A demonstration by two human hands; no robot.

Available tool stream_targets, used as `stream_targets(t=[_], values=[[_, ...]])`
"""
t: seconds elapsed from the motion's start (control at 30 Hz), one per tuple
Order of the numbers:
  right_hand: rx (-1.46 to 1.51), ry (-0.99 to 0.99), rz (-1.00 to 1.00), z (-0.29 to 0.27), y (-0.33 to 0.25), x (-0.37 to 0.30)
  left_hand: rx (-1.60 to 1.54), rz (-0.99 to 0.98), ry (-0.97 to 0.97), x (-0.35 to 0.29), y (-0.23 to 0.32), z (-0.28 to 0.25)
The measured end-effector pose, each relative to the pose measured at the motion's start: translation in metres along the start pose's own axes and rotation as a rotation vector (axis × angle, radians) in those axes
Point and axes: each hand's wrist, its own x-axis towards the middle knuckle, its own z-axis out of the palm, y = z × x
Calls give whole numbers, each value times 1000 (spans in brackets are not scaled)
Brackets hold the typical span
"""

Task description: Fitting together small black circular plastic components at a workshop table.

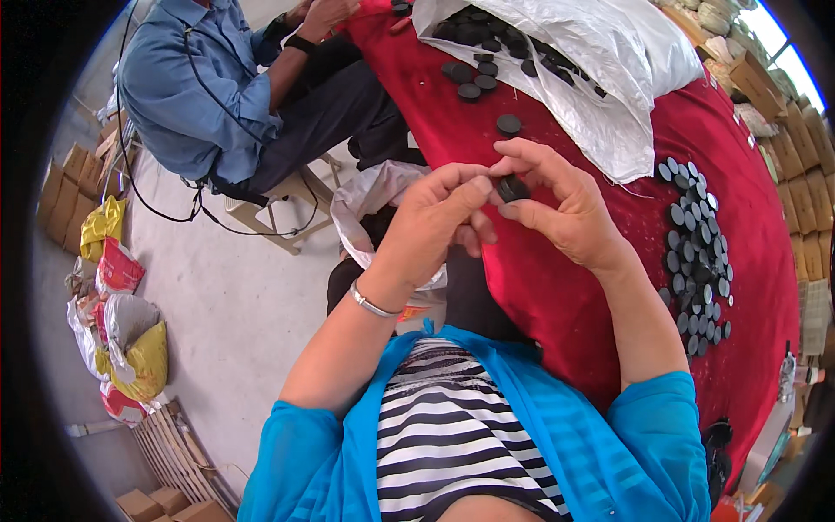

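My right hand (561, 204) grips a black round cap (513, 189) on its edges, between thumb and fingers. Close by on its left, the thumb and index finger of my left hand (444, 204) are pinched together, their tips at the cap's near edge. What they hold, if anything, is too small to make out. Just beyond my hands a single black cap (509, 125) lies on the red cloth (557, 304). More loose caps (470, 90) lie farther off, by the mouth of a white woven sack (609, 52) with many black caps inside.
Many black and grey-topped caps (696, 252) are spread at the right of the cloth. A white bag (357, 209) hangs open below my left hand. Another person in a blue shirt (196, 96) sits on a stool (291, 209) at the left. Stacked cartons (796, 148) stand at the far right.
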Motion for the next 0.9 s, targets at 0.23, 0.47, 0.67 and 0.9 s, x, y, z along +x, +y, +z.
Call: stream_targets(t=[0.23, 0.47, 0.67, 0.9], values=[[-54, 63, -90, 4, -5, -1, -251, -16, -63, 9, -18, 7], [-555, 30, -29, -65, -14, -15, 266, -9, 7, 21, -21, 16], [-1234, 210, 574, -180, -1, -121, 1048, 482, 18, 62, -26, 8], [-1105, 286, 479, -138, -25, -101, 1543, 547, 99, 142, -22, -2]])
